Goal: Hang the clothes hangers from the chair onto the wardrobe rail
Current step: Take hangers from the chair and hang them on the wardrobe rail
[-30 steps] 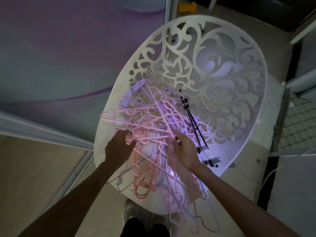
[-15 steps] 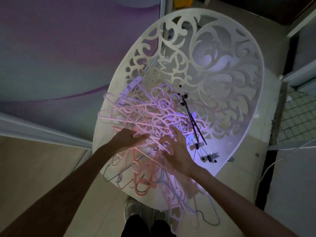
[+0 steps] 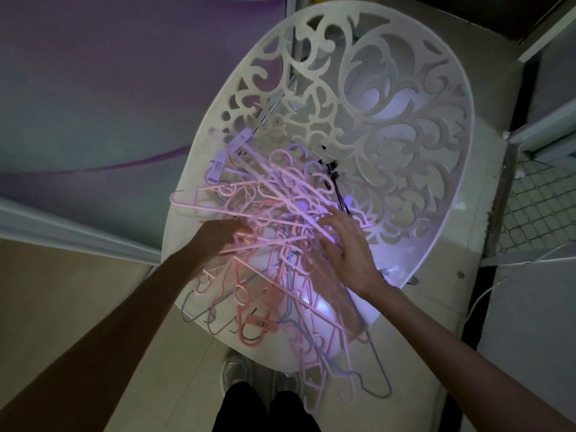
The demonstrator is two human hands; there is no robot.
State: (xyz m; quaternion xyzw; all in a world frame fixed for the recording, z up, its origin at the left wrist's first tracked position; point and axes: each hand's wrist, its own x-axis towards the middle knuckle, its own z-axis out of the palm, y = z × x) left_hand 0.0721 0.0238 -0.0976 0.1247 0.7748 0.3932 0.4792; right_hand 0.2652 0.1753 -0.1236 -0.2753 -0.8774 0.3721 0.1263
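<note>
Two hands are down in the tangle, and the fingers tell most of it: on the right hand the fingers are spread and fairly straight, laid across the pink bars rather than closed round one, while the left hand reaches in from the other side with its fingers bent among the bars, though in this dim light I cannot tell whether they have hold of one. They look to be sorting for a loose piece, I'd judge, since the clothes hangers lie hooked through each other in one heap. That heap sits on the seat of the white fretwork chair, some hangers spilling over its near edge. No wardrobe rail is in sight.
</note>
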